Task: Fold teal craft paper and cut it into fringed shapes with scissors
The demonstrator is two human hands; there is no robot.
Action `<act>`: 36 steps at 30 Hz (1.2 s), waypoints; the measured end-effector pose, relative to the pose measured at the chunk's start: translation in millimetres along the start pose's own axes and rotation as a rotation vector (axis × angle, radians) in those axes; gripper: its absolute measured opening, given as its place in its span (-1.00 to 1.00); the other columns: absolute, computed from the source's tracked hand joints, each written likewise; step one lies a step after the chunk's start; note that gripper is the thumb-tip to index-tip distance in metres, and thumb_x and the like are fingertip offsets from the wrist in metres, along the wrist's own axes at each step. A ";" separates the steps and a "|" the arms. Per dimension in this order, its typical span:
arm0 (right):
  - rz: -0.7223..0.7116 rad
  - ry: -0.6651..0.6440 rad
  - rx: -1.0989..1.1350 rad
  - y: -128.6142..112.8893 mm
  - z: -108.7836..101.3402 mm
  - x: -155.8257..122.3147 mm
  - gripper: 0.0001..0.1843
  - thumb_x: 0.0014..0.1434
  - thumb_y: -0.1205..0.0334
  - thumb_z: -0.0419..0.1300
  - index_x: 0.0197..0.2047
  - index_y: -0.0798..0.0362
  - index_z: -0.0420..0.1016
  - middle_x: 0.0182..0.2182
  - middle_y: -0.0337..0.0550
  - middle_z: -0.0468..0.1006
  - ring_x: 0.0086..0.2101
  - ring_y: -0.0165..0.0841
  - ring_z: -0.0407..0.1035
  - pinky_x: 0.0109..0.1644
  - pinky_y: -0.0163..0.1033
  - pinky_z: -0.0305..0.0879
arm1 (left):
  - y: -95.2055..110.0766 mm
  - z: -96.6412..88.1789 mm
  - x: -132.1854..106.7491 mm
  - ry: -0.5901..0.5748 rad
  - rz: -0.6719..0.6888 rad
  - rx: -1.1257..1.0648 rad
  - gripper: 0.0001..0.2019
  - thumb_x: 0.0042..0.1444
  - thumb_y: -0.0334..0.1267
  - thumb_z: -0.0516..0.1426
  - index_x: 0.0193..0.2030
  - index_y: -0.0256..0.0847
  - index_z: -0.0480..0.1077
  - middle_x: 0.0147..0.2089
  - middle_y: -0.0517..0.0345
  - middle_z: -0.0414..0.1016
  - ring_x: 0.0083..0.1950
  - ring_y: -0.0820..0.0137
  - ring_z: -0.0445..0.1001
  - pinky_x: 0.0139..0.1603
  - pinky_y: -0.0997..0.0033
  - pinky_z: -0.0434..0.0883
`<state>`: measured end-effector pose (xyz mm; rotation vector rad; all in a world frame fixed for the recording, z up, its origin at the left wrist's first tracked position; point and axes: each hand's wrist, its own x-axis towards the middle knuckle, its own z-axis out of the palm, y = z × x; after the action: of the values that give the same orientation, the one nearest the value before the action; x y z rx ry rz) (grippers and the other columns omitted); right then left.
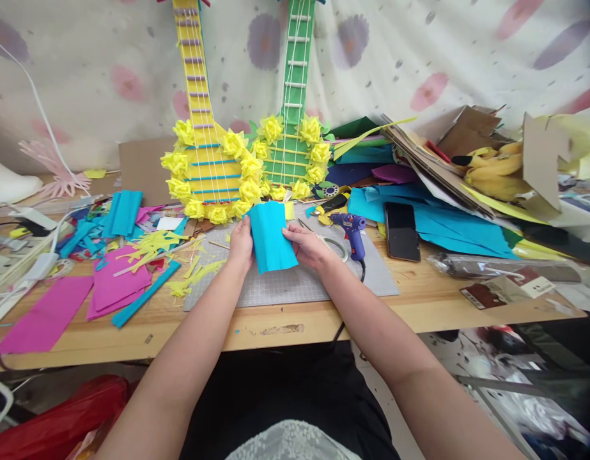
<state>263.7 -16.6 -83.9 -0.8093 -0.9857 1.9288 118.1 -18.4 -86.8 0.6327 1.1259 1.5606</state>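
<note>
A folded piece of blue crepe paper (273,237) is held up over the grey cutting mat (256,295). My left hand (241,244) is closed on its left edge, fingers partly hidden behind it. On the right edge, my right hand (305,245) pinches the paper between thumb and fingers. Just behind stand a yellow paper guitar (213,167) and a green paper guitar (286,153), both trimmed with yellow paper flowers. To the right of my right hand, a blue glue gun (353,233) rests on the mat beside a roll of tape (340,248).
Pink paper sheets (118,281), a rolled blue strip (146,295) and yellow scraps (155,246) lie at left. A black phone (403,231) rests on blue sheets (460,223) at right, before stacked cardboard (429,163). The glue gun's cord (363,271) hangs over the table edge.
</note>
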 end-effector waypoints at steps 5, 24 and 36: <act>0.074 -0.076 0.023 5.0 6.2 -0.5 -0.66 -0.16 0.14 0.41 -0.43 0.05 0.33 -0.52 -0.27 0.49 -0.48 -0.41 0.34 -0.32 -0.27 0.33 | -3.0 11.1 -8.1 -0.036 0.016 0.018 -0.71 0.08 0.00 0.17 -0.42 -0.19 0.34 -0.57 0.27 0.37 -0.53 0.45 0.37 -0.43 0.43 0.37; 0.004 0.009 -0.254 16.1 8.3 8.3 -0.61 -0.22 0.06 0.40 -0.33 0.04 0.43 -0.55 -0.28 0.48 -0.49 -0.40 0.32 -0.43 -0.31 0.22 | -7.3 20.6 -2.6 -0.121 0.174 0.021 -0.68 -0.05 0.05 0.25 -0.41 -0.19 0.42 -0.47 0.24 0.37 -0.38 0.47 0.40 -0.39 0.51 0.36; 0.232 -0.189 -0.145 4.7 6.8 2.9 -0.61 -0.04 -0.03 0.30 -0.26 0.09 0.45 -0.43 -0.09 0.56 -0.60 -0.48 0.27 -0.55 -0.36 0.19 | 4.4 17.9 -8.5 -0.168 0.115 0.068 -0.67 -0.13 -0.01 0.31 -0.58 -0.22 0.37 -0.59 0.22 0.33 -0.51 0.47 0.33 -0.50 0.47 0.30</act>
<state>255.1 -18.1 -85.1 -0.8669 -1.2005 2.1827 133.8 -20.4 -74.1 0.8714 1.0348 1.5389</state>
